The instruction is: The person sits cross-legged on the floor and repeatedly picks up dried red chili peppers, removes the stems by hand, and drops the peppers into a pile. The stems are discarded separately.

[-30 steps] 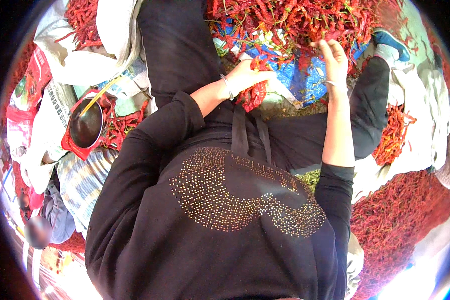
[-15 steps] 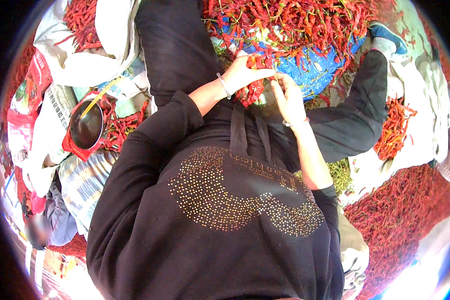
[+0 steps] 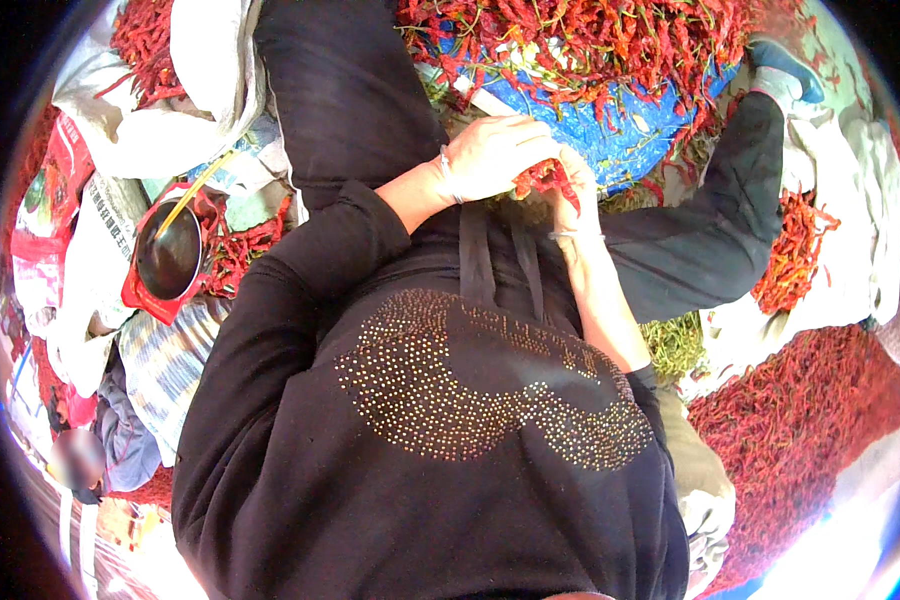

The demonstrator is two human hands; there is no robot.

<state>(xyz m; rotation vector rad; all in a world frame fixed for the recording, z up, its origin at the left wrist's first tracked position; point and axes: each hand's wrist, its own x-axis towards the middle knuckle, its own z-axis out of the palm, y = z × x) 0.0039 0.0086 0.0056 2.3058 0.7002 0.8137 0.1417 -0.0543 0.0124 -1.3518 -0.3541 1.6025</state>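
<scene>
A small bunch of wrinkled red chili peppers [image 3: 547, 178] is gathered between my two hands, above my lap. My left hand [image 3: 492, 158] is closed over it from the left, its back turned up, so the fingertips are partly hidden. From the right, my right hand [image 3: 578, 190] has its fingers curled against the same bunch. Just beyond the hands, a heap of red chili peppers [image 3: 580, 50] with green stems lies on a blue plastic sheet [image 3: 620, 140].
At left, a dark bowl [image 3: 168, 262] with a yellow stick [image 3: 195, 195] sits in red plastic among loose chilies. White sacks [image 3: 220, 70] stand beside my left leg. More chilies [image 3: 805, 440] spread at lower right. Another person [image 3: 78, 460] is at far lower left.
My hands have come closer together around the chili peppers. My left hand has turned over the bunch, hiding more of it, and the right hand's fingers have closed in on it.
</scene>
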